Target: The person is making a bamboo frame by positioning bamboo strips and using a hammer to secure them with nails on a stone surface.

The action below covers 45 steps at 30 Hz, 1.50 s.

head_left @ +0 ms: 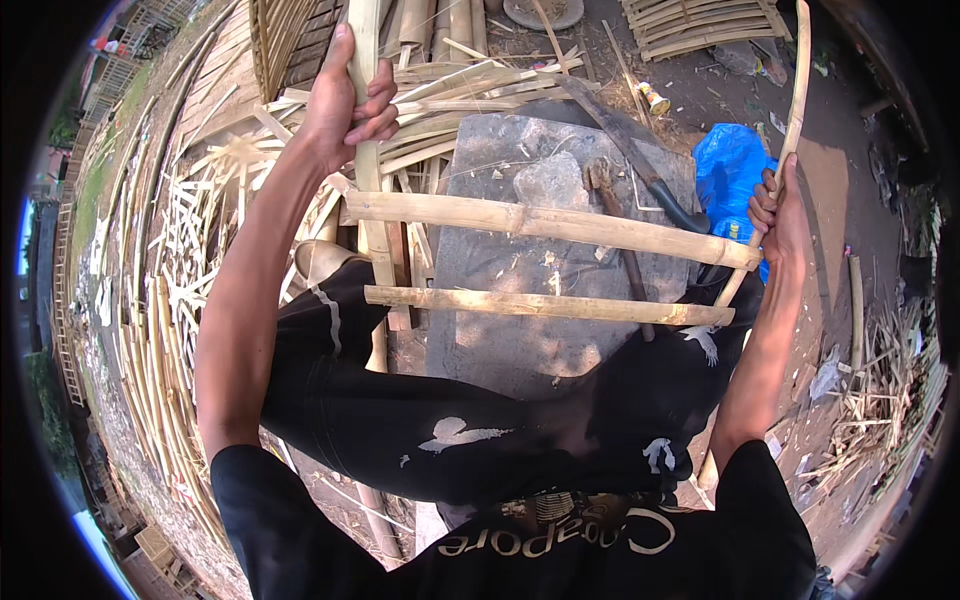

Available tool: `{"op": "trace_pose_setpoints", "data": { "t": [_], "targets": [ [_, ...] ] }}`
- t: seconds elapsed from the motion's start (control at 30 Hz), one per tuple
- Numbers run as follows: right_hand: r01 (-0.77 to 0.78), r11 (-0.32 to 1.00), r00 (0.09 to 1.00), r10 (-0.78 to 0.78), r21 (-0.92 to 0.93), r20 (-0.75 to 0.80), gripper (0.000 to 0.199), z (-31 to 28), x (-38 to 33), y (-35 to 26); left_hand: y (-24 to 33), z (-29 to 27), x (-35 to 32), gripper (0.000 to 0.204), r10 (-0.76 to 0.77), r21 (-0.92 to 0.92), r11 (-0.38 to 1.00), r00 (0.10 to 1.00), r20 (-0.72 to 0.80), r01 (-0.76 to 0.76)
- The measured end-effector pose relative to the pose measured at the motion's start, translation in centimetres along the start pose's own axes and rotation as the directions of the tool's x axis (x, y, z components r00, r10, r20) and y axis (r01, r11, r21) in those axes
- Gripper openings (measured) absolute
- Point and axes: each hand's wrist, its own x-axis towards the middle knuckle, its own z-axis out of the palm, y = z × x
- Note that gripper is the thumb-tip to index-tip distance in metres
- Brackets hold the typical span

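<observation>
My left hand (345, 110) is closed round a pale, flat bamboo upright (365, 40). Farther right, my right hand (782, 215) grips a thinner bamboo pole (798, 90). Two bamboo crosspieces span between these uprights like ladder rungs: the far crosspiece (600, 228) is wider, and the near crosspiece (540, 303) is slimmer. This bamboo frame is held up over my lap and a grey slab (490, 170). A hammer (615, 215) lies partly hidden beneath the crosspieces. Beyond it rests a long, dark-handled blade tool (625, 145). How the joints are fixed cannot be made out.
A rough stone (552, 183) sits on the slab. Blue plastic (730, 165) lies next to my right hand. Split bamboo strips (235, 185) pile up at the left, with bamboo poles (165, 380) nearer. A slatted bamboo piece (705, 25) is at the far right.
</observation>
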Motion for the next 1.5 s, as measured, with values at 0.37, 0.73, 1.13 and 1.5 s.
{"op": "trace_pose_setpoints", "data": {
  "t": [0.37, 0.73, 1.13, 1.5],
  "targets": [
    [-0.142, 0.989, 0.988, 0.14, 0.036, 0.065, 0.056, 0.2, 0.8, 2.0, -1.5, -0.4, -0.2, 0.066, -0.085, -0.059, 0.996, 0.969, -0.233, 0.073],
    [-0.154, 0.983, 0.966, 0.128, 0.101, 0.226, 0.058, 3.4, 0.7, 1.5, -0.5, -5.3, -0.7, 0.061, 0.063, -0.049, 0.997, 0.996, -0.057, -0.066],
    [0.186, 0.976, 0.962, -0.205, 0.116, 0.183, 0.06, 6.8, 1.1, -2.0, 1.6, -6.0, -2.7, 0.068, 0.301, 0.017, 0.952, 0.921, -0.248, -0.307],
    [-0.201, 0.979, 0.977, 0.198, 0.026, 0.081, 0.041, 8.9, 1.0, 5.6, -4.0, -10.3, -1.7, 0.077, -0.021, 0.424, 0.844, 0.812, -0.583, 0.327]
  ]
}}
